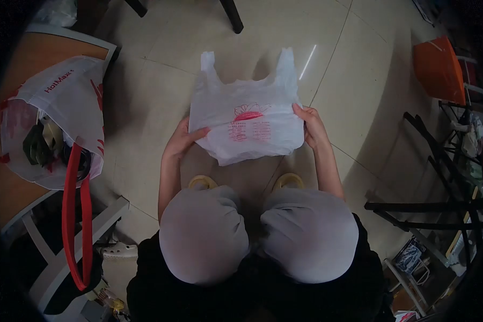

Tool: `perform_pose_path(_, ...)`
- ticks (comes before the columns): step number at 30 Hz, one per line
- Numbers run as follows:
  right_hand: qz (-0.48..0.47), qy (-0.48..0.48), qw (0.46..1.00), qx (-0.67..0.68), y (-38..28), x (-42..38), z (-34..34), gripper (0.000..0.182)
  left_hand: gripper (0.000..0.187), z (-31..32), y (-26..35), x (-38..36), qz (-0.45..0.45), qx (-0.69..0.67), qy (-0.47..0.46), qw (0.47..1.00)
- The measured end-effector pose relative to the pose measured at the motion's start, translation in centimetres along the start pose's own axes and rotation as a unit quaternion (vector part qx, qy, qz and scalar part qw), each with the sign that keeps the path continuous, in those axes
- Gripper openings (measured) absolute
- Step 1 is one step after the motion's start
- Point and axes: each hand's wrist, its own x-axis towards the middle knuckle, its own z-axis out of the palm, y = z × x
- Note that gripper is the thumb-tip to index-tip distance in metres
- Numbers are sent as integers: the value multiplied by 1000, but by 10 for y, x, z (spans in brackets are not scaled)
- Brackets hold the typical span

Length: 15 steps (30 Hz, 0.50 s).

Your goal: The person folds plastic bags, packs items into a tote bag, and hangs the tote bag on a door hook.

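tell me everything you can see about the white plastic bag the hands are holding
The bag is thin white plastic of the vest type, with two loop handles pointing away from the person. Red print marks its front: a flower-like drawing above small lines of text, too small to read. It looks empty and flattened, somewhat crinkled, held spread above the tiled floor. The left hand grips its left edge and the right hand its right edge.

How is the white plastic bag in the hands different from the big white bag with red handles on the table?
The thin white plastic bag with red print is flat and looks empty, stretched between the left hand and right hand above the floor. The white bag with long red handles sits open and bulging with things, untouched. Both are white with red markings.
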Motion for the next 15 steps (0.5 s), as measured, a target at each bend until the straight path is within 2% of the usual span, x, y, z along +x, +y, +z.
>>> perform_pose_path(1, -31, 15, 999, 36, -1, -4, 6, 23, 37, 2, 1, -1, 6, -51, 16, 999)
perform_pose_path(3, -23, 8, 998, 64, 1, -7, 1, 21, 34, 0, -1, -2, 11, -103, 33, 994)
perform_pose_path(5, -14, 1, 996, 93, 7, -5, -8, 21, 26, -13, -12, 0, 41, -172, -13, 984)
perform_pose_path(6, 2, 3, 989, 151, 13, 1, -14, 21, 26, -24, -23, 3, 41, -172, -13, 984)
perform_pose_path(7, 18, 4, 978, 209, 16, 4, -17, 22, 23, -37, -36, 8, 61, -191, -62, 978)
perform_pose_path(8, 18, 5, 978, 209, 12, 0, -14, 22, 21, -45, -43, 11, 82, -210, -110, 968)
perform_pose_path(9, 4, 8, 981, 194, 3, -5, -8, 22, 21, -46, -42, 12, 82, -210, -111, 968)
perform_pose_path(11, -12, 12, 984, 178, -2, -5, -9, 22, 18, -50, -42, 13, 78, -265, -181, 944)
perform_pose_path(12, -44, -35, 995, 85, -4, -1, -18, 25, 18, -50, -35, 13, 79, -265, -181, 944)
perform_pose_path(13, -76, -80, 994, -9, -5, 2, -26, 29, 20, -52, -27, 12, 22, -210, -235, 949)
perform_pose_path(14, -105, -13, 989, -104, -15, -8, -7, 24, 25, -52, -18, 11, -36, -154, -288, 945)
perform_pose_path(15, -106, -12, 989, -103, -24, -11, 1, 24, 25, -44, -15, 10, -37, -154, -289, 944)
